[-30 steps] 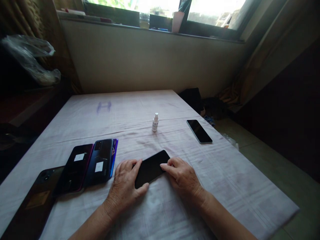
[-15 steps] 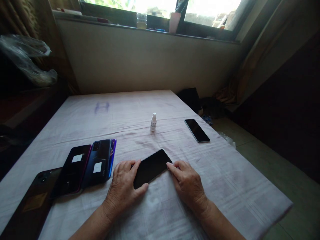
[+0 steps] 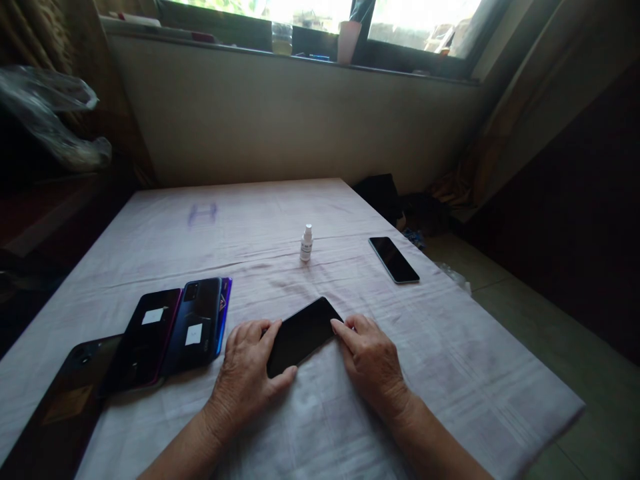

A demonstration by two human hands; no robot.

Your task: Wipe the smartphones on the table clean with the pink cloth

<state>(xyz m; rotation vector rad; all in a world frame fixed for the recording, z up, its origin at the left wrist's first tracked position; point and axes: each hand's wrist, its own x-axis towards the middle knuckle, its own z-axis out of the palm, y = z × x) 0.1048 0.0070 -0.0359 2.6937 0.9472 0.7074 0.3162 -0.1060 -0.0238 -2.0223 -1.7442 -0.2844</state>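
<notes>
A black phone [image 3: 302,335] lies screen up on the pale cloth of the table [image 3: 210,240], slanted toward the far right. My left hand [image 3: 247,370] grips its near left end, fingers over the left edge and thumb under the near edge. Beside the phone's right edge rests my right hand [image 3: 369,358], with its fingertips touching that side and nothing held in it. A small white dropper bottle [image 3: 306,243] stands upright beyond the phone.
Three phones lie face down at the left: a blue one [image 3: 199,325], a dark one with magenta edges [image 3: 146,337], a black one [image 3: 65,400]. Another phone [image 3: 394,259] lies near the table's right edge. Cups stand on the window sill [image 3: 280,50]. The floor drops away on the right.
My right fingers slid off the phone's screen to its right edge. The left hand and the phone stayed put; the view shifted slightly.
</notes>
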